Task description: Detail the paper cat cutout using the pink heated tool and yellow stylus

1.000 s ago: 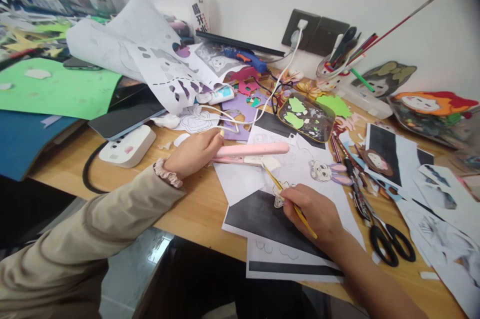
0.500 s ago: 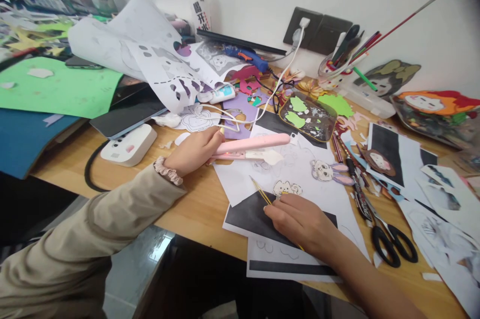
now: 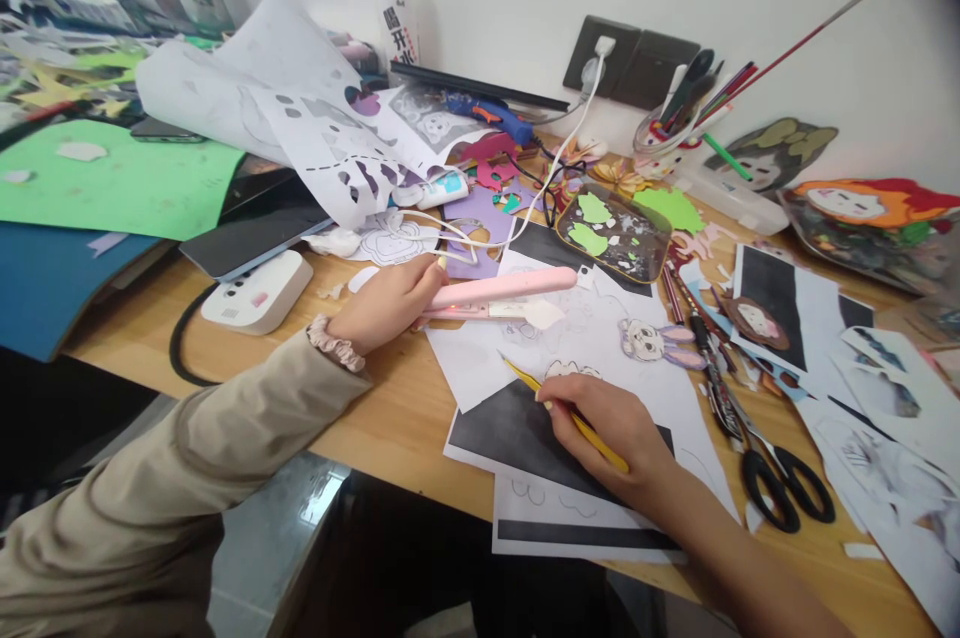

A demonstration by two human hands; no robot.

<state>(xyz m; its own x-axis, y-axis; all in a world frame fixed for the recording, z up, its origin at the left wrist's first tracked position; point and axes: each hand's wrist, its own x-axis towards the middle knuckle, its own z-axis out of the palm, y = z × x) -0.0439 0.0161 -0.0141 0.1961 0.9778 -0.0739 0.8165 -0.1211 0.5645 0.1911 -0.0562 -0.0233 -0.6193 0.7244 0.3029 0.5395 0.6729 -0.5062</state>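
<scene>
My left hand (image 3: 394, 296) is wrapped round the handle end of a pink hair straightener (image 3: 517, 286). A small white piece (image 3: 546, 314) pokes out from between its plates at the far end. My right hand (image 3: 600, 423) grips a pair of yellow tweezers (image 3: 596, 440), whose thin tip points up and left, just below the straightener. Partly covered by my right fingers, a small drawn cat cutout (image 3: 571, 370) lies on white paper. A rabbit cutout (image 3: 651, 340) with purple ears rests to its right.
Black-handled scissors (image 3: 784, 488) and pens lie at the right. A dark tray (image 3: 619, 236) with green scraps sits behind the papers. The white cord (image 3: 566, 158) runs to a wall socket (image 3: 604, 48). A white box (image 3: 259, 293) stands left, a pen cup (image 3: 667, 140) at the back.
My right hand has turned and shifted slightly, so more of the yellow tweezers' body shows and more of the cat cutout is covered. The left hand and straightener stay put.
</scene>
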